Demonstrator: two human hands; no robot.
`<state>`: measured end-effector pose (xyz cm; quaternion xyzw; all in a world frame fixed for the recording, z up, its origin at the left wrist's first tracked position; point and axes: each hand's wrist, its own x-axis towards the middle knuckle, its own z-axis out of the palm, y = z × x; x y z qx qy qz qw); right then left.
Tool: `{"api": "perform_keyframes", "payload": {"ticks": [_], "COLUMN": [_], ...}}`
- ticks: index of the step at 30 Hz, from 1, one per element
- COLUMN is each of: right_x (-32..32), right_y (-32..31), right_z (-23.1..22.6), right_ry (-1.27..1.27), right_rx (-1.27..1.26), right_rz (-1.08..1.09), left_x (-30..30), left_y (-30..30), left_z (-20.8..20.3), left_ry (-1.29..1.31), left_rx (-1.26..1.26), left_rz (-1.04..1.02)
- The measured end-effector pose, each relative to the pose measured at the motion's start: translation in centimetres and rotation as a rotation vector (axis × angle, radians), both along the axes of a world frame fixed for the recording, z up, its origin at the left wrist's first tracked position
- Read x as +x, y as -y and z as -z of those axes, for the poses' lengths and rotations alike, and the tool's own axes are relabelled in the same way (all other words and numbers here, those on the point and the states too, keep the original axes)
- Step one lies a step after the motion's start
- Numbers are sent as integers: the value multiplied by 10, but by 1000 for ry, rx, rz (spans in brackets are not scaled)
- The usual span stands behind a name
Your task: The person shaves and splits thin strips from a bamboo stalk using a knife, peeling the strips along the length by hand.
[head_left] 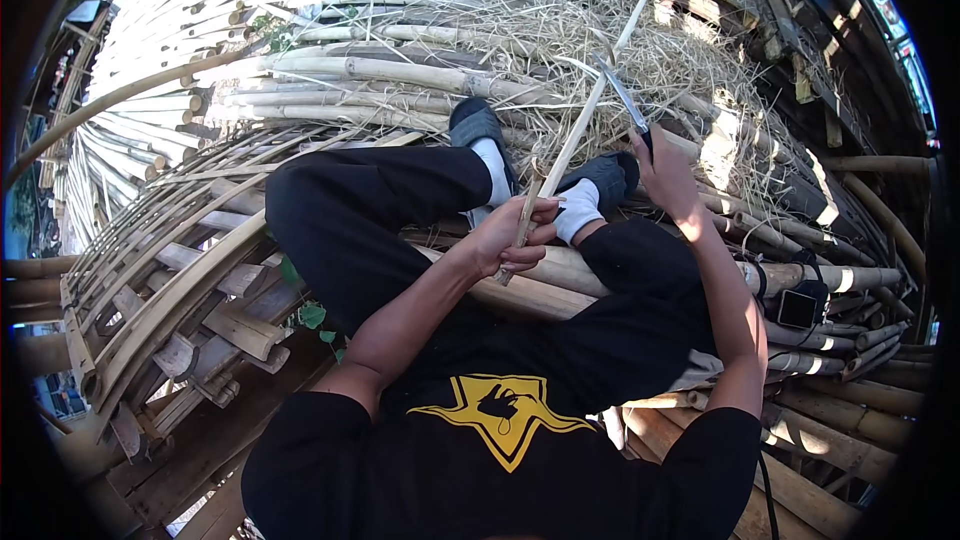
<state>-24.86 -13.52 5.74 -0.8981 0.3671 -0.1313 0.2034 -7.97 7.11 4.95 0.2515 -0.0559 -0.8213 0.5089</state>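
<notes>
My left hand is closed round the near end of a long, pale bamboo strip, which slants up and away to the far right over the straw. Farther out, my right hand grips the dark handle of a knife. The narrow metal blade points away and crosses close by the strip; whether its edge touches cannot be told. A thin curled sliver stands out beside the blade tip. Both hands are in front of my crossed legs, the left one nearer my body.
Straw-like shavings cover the bamboo poles beyond my sandals. A frame of split bamboo slats lies on the left. On the right, a small device with a dark screen hangs by stacked poles, with a black cable below.
</notes>
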Motion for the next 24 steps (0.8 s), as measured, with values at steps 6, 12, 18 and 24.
{"api": "perform_keyframes", "payload": {"ticks": [6, 12, 18, 24], "right_x": [14, -20, 3, 14], "right_y": [-20, 88, 10, -14], "right_z": [-3, 26, 15, 12], "right_ry": [-110, -131, 6, -63], "right_rx": [-52, -290, 38, -205], "right_rz": [-381, -56, -92, -351], "left_x": [-3, -1, -1, -8], "left_y": [-2, 9, -2, -2], "left_z": [1, -2, 0, 2], "left_ry": [66, -51, 135, 101], "left_rx": [46, 80, 108, 75], "left_rz": [-7, 68, 27, 19]}}
